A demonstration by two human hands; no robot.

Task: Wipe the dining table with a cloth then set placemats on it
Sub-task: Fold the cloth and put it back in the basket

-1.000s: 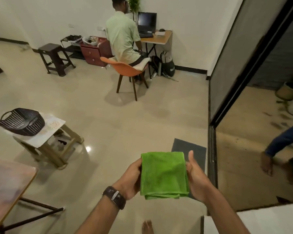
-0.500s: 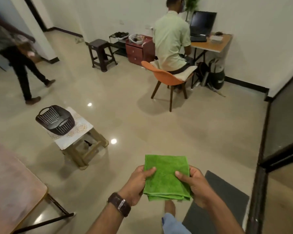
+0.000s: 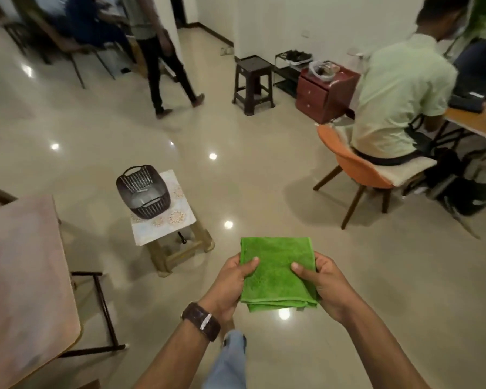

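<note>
A folded green cloth [image 3: 277, 272] is held flat in front of me, above the floor. My left hand [image 3: 230, 282] grips its left edge with the thumb lying on top. My right hand [image 3: 324, 284] grips its right edge the same way. The wooden dining table [image 3: 23, 279] fills the lower left, its top bare, an arm's reach to the left of the cloth. No placemats are in view.
A small stool [image 3: 166, 223] with a patterned cover carries a dark basket [image 3: 143, 190] between me and the table. A person sits on an orange chair [image 3: 357, 167] at a desk to the right. Another person [image 3: 163, 51] walks at the back left. A dark stool [image 3: 253, 82] stands by the wall.
The view has swung left, away from the doorway toward the dining table. Both thumbs have come to lie on top of the cloth. The person at the back has walked further on.
</note>
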